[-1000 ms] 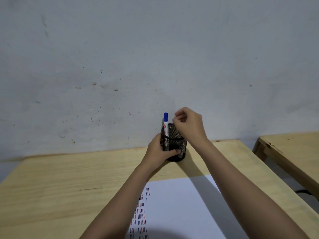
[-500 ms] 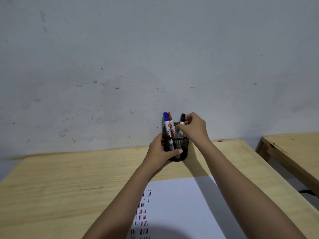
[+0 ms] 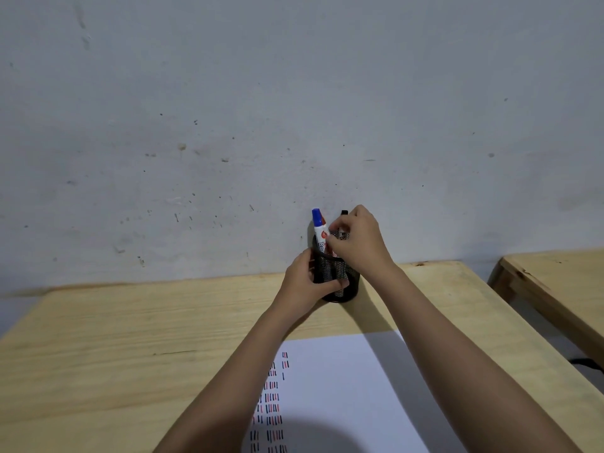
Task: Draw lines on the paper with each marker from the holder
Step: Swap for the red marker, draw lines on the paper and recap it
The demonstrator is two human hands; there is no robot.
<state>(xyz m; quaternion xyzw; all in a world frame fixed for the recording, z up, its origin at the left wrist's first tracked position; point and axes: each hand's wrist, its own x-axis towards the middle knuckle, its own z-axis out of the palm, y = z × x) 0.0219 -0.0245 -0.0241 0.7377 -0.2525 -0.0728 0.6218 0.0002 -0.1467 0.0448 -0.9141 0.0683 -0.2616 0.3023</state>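
A black mesh holder (image 3: 343, 282) stands near the table's far edge by the wall. My left hand (image 3: 307, 282) grips its left side. A blue-capped marker (image 3: 318, 228) sticks up from it, with a red cap (image 3: 324, 220) just behind. My right hand (image 3: 359, 243) is over the holder's top, fingers closed around a black marker (image 3: 343, 213) whose cap shows above the hand; the fingertips also touch the blue and red markers. The white paper (image 3: 353, 380) lies in front, with rows of short red, black and blue strokes (image 3: 273, 403) along its left side.
The holder and paper sit on a light wooden table (image 3: 130, 348) set against a grey, marked wall. A second wooden table (image 3: 555, 282) stands to the right across a gap, with a dark cable (image 3: 588, 362) on the floor between them.
My right hand has shifted from the holder's right side toward its middle, covering most of the black marker and nearly hiding the red one. My left hand still holds the holder.
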